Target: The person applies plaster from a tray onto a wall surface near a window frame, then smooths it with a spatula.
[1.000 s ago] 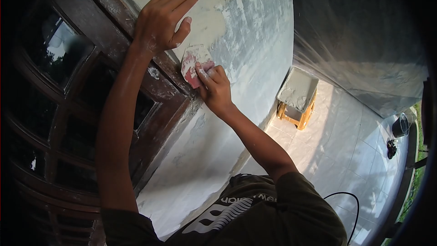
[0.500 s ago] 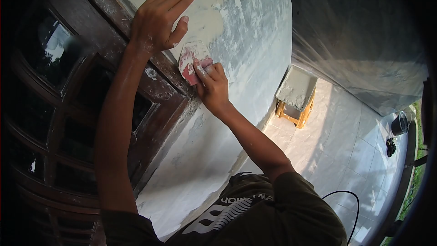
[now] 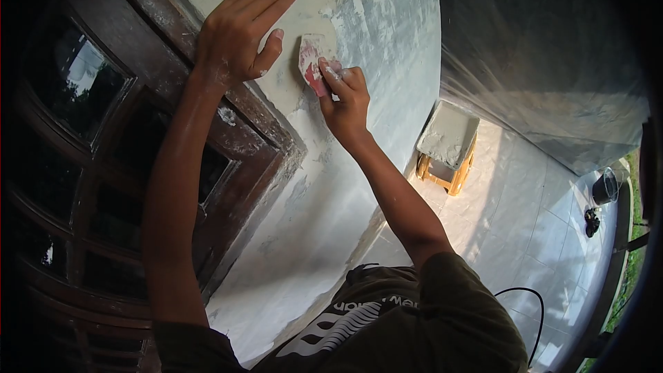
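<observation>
My left hand (image 3: 242, 31) lies flat against the wall beside the dark wooden frame, its fingers stretched out and thumb apart. To its right, my right hand (image 3: 345, 100) grips a red scraper (image 3: 313, 65) smeared with pale filler, the blade against the wall. Around the blade the wall (image 3: 380, 34) shows a smooth cream coat on the left and patchy grey-white streaks on the right.
A brown window frame (image 3: 242, 159) with glass panes fills the left. A tray of pale paste (image 3: 449, 135) rests on a yellow-orange stool (image 3: 445, 178) on the tiled floor. Dark sheeting hangs at the upper right. A black bucket (image 3: 605, 186) and a black cable (image 3: 542, 318) are farther right.
My right hand has moved up and to the right with the scraper, away from the wooden frame, and the blade has turned more upright. My left hand has stayed nearly where it was.
</observation>
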